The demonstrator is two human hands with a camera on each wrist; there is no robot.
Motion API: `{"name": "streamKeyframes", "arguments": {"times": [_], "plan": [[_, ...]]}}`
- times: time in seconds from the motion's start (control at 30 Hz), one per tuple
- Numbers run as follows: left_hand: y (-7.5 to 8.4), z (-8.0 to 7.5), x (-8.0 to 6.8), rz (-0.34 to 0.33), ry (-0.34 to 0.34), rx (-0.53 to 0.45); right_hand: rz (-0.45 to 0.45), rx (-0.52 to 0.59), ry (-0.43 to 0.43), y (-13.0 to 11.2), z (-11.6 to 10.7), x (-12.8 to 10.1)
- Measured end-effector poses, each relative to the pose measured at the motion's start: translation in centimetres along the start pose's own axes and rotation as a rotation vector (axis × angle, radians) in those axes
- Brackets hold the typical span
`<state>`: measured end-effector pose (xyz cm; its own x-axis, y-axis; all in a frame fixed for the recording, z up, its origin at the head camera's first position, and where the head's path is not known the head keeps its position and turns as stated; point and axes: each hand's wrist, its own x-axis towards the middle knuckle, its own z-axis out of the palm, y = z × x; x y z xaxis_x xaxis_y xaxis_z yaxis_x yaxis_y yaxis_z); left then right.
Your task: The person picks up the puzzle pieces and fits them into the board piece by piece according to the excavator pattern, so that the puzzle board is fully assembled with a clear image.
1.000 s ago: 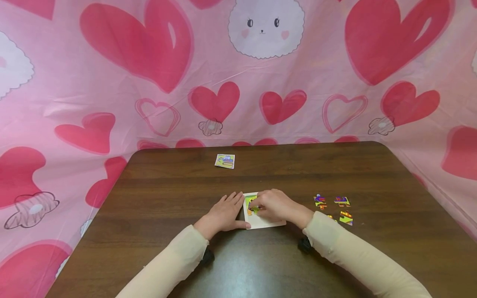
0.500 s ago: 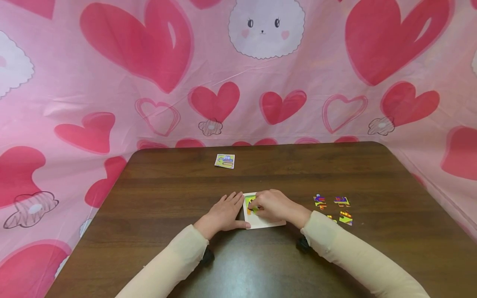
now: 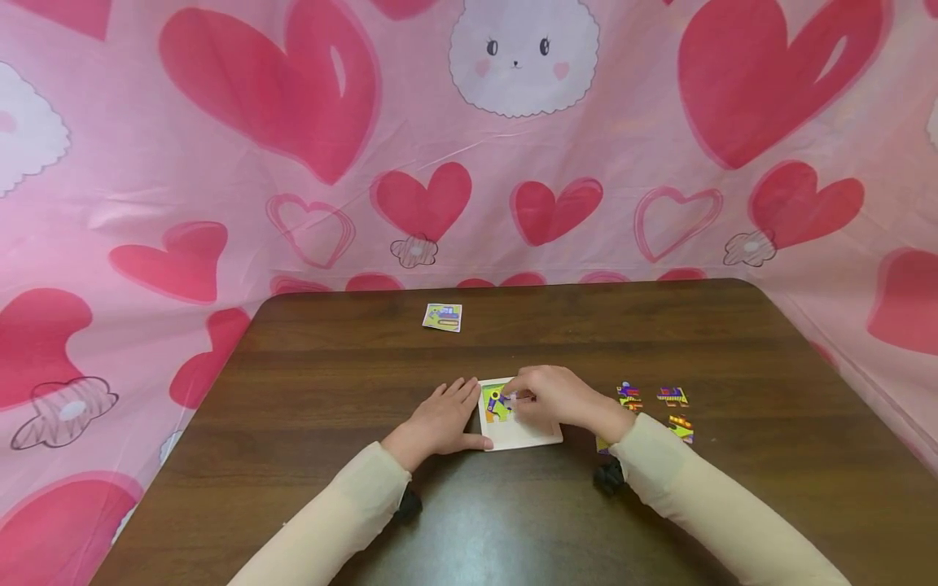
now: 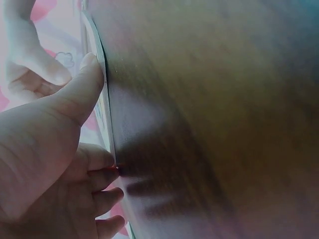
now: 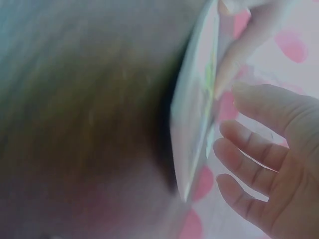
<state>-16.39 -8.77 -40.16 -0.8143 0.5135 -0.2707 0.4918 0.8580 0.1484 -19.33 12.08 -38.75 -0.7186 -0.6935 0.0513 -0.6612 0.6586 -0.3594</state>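
Your right hand [image 3: 553, 399] pinched a puzzle piece [image 3: 507, 398] over the white tray's [image 3: 523, 440] far left corner, directly beneath its fingertips; your left hand [image 3: 440, 423] lay flat on the counter [image 3: 337, 382], bracing the tray's left edge.

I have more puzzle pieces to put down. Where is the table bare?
Bare wood lies between the small card and the white tray, and along the table's left side. It is crowded at the tray, under both hands, and by the loose pieces right of it.
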Motion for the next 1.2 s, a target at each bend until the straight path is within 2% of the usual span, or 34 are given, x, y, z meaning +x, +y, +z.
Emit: {"name": "streamKeyframes", "arguments": {"times": [0.3,0.67,1.03,1.2], "plan": [[0.1,-0.2,-0.2,0.008,0.003,-0.012,0.106,0.057,0.07,2.3,-2.4,-2.4],[0.0,0.0,-0.1,0.004,0.007,-0.004,0.233,0.096,0.149,5.7,-4.2,-5.8],[0.0,0.1,-0.1,0.003,0.011,-0.017,0.267,0.099,0.163,8.7,-4.3,-9.4],[0.1,0.0,-0.1,-0.002,0.011,-0.02,0.277,0.078,0.127,9.7,-4.3,-10.4]]}}
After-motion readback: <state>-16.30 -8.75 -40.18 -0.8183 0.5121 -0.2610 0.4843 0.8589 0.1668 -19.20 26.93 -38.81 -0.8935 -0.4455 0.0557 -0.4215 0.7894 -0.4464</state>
